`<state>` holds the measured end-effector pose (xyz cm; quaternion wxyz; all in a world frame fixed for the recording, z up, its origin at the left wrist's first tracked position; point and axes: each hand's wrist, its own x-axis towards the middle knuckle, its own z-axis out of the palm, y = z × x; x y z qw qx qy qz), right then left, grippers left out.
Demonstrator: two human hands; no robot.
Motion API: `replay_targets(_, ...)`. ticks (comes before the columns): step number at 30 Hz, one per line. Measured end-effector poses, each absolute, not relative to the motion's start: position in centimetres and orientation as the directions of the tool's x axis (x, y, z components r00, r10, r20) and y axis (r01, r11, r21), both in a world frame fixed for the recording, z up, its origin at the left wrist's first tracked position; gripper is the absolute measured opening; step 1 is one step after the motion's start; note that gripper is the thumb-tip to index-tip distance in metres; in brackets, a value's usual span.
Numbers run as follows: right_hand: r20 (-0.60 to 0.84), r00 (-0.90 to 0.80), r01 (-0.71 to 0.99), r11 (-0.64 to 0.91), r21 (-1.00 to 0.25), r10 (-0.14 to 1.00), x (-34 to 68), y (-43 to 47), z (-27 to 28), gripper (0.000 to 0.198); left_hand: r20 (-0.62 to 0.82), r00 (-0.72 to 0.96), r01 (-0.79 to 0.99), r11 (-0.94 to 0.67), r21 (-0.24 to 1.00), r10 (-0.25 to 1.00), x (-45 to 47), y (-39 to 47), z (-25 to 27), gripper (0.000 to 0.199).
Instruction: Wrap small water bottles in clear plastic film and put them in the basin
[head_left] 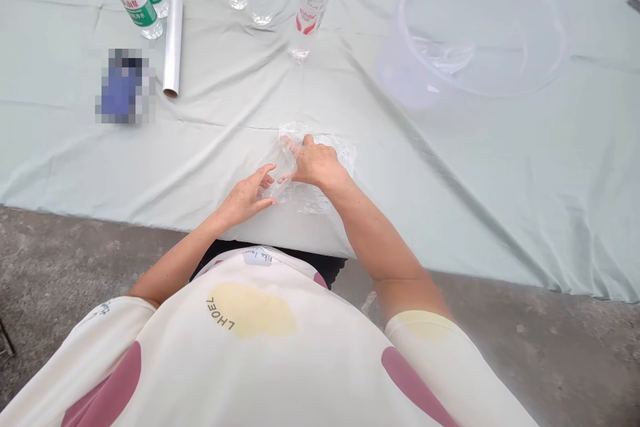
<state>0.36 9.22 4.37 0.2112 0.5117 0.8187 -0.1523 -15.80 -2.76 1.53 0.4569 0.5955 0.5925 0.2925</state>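
Note:
A crumpled piece of clear plastic film (pixel 317 200) lies near the front edge of the cloth-covered table. My right hand (pixel 316 163) is over it with bent fingers gripping the film, and part of the film covers its outstretched fingertip. Just to the left, my left hand (pixel 245 197) has its thumb and fingers apart, curved toward the film's near-left side. Whether its fingertips touch the film I cannot tell. Some of the right fingers are hidden behind the hand.
A roll of plastic wrap (pixel 173 47) lies at the back left beside green-labelled water bottles (pixel 133 3) and a blurred-out blue item (pixel 121 90). Red-labelled bottles (pixel 307 13) stand at the back middle. A large translucent tub (pixel 407 63) is at the right. Wrinkles cross the pale tablecloth (pixel 450 193).

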Motion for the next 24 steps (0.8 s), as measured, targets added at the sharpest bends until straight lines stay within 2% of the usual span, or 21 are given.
replay_targets(2,-0.479,-0.383,0.909,0.414,-0.044,0.79,0.3,9.8,4.3,0.1,-0.224,-0.034,0.335,0.222,0.916,0.974,-15.5,-2.8,0.8,0.033)
replay_targets(4,-0.44,-0.376,0.918,0.391,-0.06,0.816,0.3,10.5,3.9,0.093,-0.326,-0.159,0.099,0.343,0.934,0.932,-15.2,-3.3,0.6,0.014)
replay_targets(5,-0.417,-0.375,0.921,0.384,-0.065,0.828,0.3,10.9,3.6,0.092,-0.41,-0.175,-0.052,0.407,0.912,0.895,-15.3,-3.7,0.7,0.015)
replay_targets(7,-0.375,-0.389,0.916,0.395,-0.066,0.841,0.3,11.7,3.0,0.091,-0.585,-0.105,-0.301,0.534,0.79,0.804,-15.8,-4.9,0.9,0.023)
replay_targets(9,-0.349,-0.417,0.904,0.424,-0.06,0.839,0.3,12.3,2.6,0.091,-0.703,0.05,-0.34,0.674,0.656,0.71,-16.9,-6.5,1.3,0.029)
replay_targets(11,-0.354,-0.432,0.895,0.443,-0.053,0.83,0.2,12.6,2.5,0.089,-0.745,0.176,-0.147,0.766,0.626,0.643,-18.1,-7.9,2.4,0.028)
replay_targets(13,-0.384,-0.423,0.896,0.442,-0.044,0.821,-0.1,12.5,2.7,0.088,-0.7,0.153,0.122,0.689,0.714,0.698,-18.9,-8.7,4.2,0.023)
replay_targets(14,-0.403,-0.414,0.898,0.438,-0.037,0.816,-0.3,12.4,2.9,0.089,-0.607,0.058,0.219,0.583,0.782,0.792,-18.9,-8.7,5.4,0.019)
replay_targets(15,-0.418,-0.406,0.9,0.434,-0.032,0.813,-0.6,12.3,3.1,0.089,-0.45,-0.051,0.292,0.444,0.847,0.892,-18.5,-8.3,6.7,0.015)
replay_targets(17,-0.433,-0.393,0.904,0.427,-0.021,0.811,-1.0,12.1,3.5,0.092,-0.131,-0.155,0.382,0.182,0.906,0.979,-16.8,-6.8,9.0,0.009)
replay_targets(19,-0.436,-0.384,0.906,0.422,-0.009,0.814,-1.4,12.1,3.6,0.092,0.079,-0.046,0.404,-0.054,0.913,0.996,-14.2,-4.4,10.1,0.009)
replay_targets(21,-0.434,-0.383,0.906,0.423,-0.004,0.816,-1.6,12.2,3.6,0.089,0.104,0.178,0.436,-0.173,0.883,0.978,-11.6,-1.6,9.8,0.008)
replay_targets(24,-0.439,-0.373,0.911,0.412,-0.008,0.817,-1.4,12.6,3.3,0.075,-0.037,0.314,0.527,-0.141,0.838,0.949,-9.9,2.2,7.5,0.011)
